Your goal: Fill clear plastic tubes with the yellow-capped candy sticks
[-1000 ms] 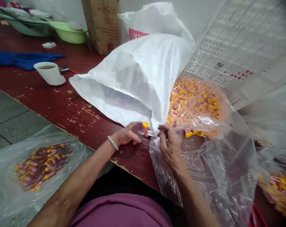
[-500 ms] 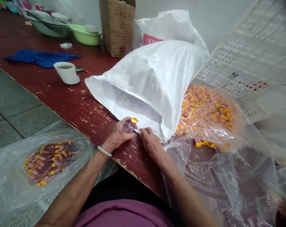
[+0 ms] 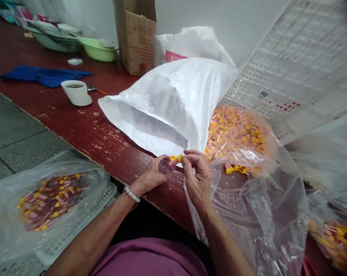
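My left hand [image 3: 153, 173], with a white bead bracelet at the wrist, is closed around small clear plastic tubes [image 3: 163, 166]. Just right of them, my right hand [image 3: 198, 175] pinches a yellow-capped piece [image 3: 179, 158] between thumb and forefinger. Its narrow body has a red and white pattern and reaches into or against the tubes; I cannot tell which. A second yellow top shows beside it. Behind both hands lies a white sack [image 3: 173, 90], its mouth facing me, with several clear tubes inside. To the right, a clear bag [image 3: 248, 199] spreads beside a heap of yellow-capped pieces [image 3: 236, 132].
A second clear bag [image 3: 7, 214] of yellow-capped pieces rests on a pale crate [image 3: 72, 234] at lower left. On the red table [image 3: 84, 134] stand a white cup [image 3: 77, 94], blue cloth [image 3: 44, 76], green basin [image 3: 100, 51] and cardboard box [image 3: 139, 42]. A white plastic basket [image 3: 265, 69] leans at right.
My right hand has risen and turned, now pinching a yellow-capped piece at the tubes. My left hand still holds the tubes, shifted slightly right. The view has swung a little to the right.
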A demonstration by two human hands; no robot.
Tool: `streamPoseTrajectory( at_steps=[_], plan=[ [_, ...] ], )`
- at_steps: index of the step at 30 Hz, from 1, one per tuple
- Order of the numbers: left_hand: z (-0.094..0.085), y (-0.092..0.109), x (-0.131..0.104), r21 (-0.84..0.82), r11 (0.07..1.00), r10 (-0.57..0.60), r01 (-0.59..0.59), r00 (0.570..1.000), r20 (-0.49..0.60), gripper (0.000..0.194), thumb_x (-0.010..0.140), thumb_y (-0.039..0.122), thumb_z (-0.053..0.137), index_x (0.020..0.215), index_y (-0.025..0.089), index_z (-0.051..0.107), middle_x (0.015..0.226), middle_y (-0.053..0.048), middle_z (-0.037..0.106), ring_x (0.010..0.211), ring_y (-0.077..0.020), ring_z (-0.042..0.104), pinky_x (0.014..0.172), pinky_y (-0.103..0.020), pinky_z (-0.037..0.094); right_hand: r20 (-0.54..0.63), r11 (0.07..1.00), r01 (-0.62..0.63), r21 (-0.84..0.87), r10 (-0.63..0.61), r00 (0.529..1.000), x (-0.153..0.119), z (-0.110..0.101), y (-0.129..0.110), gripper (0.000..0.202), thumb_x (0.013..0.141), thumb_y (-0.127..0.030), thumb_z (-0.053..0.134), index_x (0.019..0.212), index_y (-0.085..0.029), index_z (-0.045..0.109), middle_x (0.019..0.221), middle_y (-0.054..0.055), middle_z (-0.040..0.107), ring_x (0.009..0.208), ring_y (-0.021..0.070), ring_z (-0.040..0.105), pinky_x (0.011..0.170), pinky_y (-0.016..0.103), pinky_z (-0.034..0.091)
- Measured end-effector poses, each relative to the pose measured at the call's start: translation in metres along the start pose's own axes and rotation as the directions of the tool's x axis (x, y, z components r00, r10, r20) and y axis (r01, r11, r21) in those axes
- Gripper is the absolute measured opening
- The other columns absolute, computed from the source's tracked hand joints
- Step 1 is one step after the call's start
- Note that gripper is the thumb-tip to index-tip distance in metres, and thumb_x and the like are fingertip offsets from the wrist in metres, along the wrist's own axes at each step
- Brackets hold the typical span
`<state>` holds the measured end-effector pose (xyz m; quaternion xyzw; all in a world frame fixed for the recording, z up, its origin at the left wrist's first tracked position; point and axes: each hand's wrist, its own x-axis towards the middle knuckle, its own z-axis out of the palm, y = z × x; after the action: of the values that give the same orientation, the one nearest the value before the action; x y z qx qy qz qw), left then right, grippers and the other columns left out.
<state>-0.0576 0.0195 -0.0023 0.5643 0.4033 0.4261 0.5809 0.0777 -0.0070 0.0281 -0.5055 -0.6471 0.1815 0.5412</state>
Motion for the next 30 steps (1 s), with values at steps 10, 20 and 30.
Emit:
streamPoseTrajectory(
  at_steps=[10, 20, 30],
  plan=[
    [0.012, 0.002, 0.001, 0.007, 0.999, -0.053, 0.053, 0.997, 0.054, 0.036, 0.054, 0.005, 0.054, 0.089, 0.013, 0.054, 0.074, 0.003, 0.054, 0.049, -0.0054, 0.042, 0.039, -0.016, 0.032, 0.127, 0.981, 0.174, -0.086, -0.162, 0.978, 0.006, -0.026, 0.007, 0.003, 0.083, -0.019, 0.057, 0.086, -0.020, 0.056, 0.097, 0.004, 0.059, 0.085, 0.0127, 0.058, 0.070, 0.026, 0.049],
    [0.026, 0.005, 0.004, 0.010, 0.998, 0.055, -0.057, 0.989, 0.134, 0.037, 0.052, 0.000, 0.051, 0.086, 0.013, 0.055, 0.078, 0.001, 0.058, 0.069, -0.0099, 0.053, 0.063, -0.019, 0.041, -0.140, 0.981, 0.089, -0.172, -0.114, 0.984, 0.015, -0.046, 0.007, 0.017, 0.090, -0.026, 0.046, 0.098, -0.022, 0.059, 0.099, 0.006, 0.062, 0.094, 0.0173, 0.058, 0.083, 0.034, 0.046],
    [0.057, -0.008, -0.003, -0.051, 0.999, 0.015, -0.006, 0.984, 0.179, 0.047, 0.051, 0.000, 0.052, 0.095, 0.014, 0.057, 0.082, -0.001, 0.061, 0.073, -0.0128, 0.056, 0.065, -0.021, 0.045, -0.189, 0.955, 0.061, -0.292, -0.120, 0.975, 0.011, -0.038, 0.041, 0.028, 0.093, -0.034, 0.036, 0.106, -0.020, 0.056, 0.105, 0.007, 0.058, 0.101, 0.0168, 0.053, 0.088, 0.034, 0.041]
  ],
)
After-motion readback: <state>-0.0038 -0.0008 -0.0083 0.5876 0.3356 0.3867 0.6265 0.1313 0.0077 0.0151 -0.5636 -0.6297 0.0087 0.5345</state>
